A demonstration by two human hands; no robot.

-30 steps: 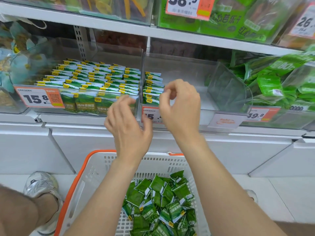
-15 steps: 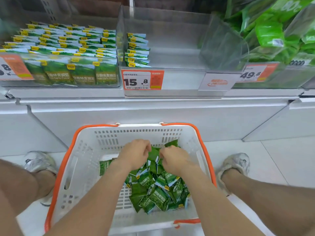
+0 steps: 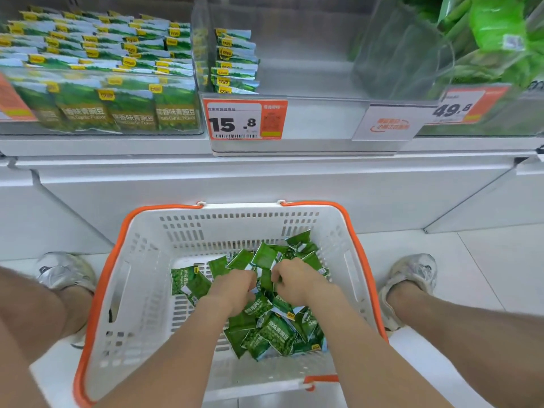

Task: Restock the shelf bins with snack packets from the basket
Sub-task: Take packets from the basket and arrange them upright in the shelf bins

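Observation:
A white basket with an orange rim (image 3: 138,284) sits on the floor between my feet, holding a heap of small green snack packets (image 3: 273,334). Both my hands are down in the heap. My left hand (image 3: 232,293) has its fingers curled around packets. My right hand (image 3: 297,282) likewise grips packets, fingers bent into the pile. Above, a clear middle shelf bin (image 3: 309,78) holds one short row of the same packets (image 3: 234,63) along its left wall. The clear left bin (image 3: 97,75) is packed full of green packets.
An orange 15.8 price tag (image 3: 245,119) hangs on the middle bin's front. A bin of larger green bags (image 3: 494,48) with a 49.8 tag stands at the right. White cabinet fronts (image 3: 265,184) run under the shelf. My shoes (image 3: 63,270) flank the basket.
My hands came down from the middle bin into the basket and now dig into the packet heap. The camera tilted downward with them.

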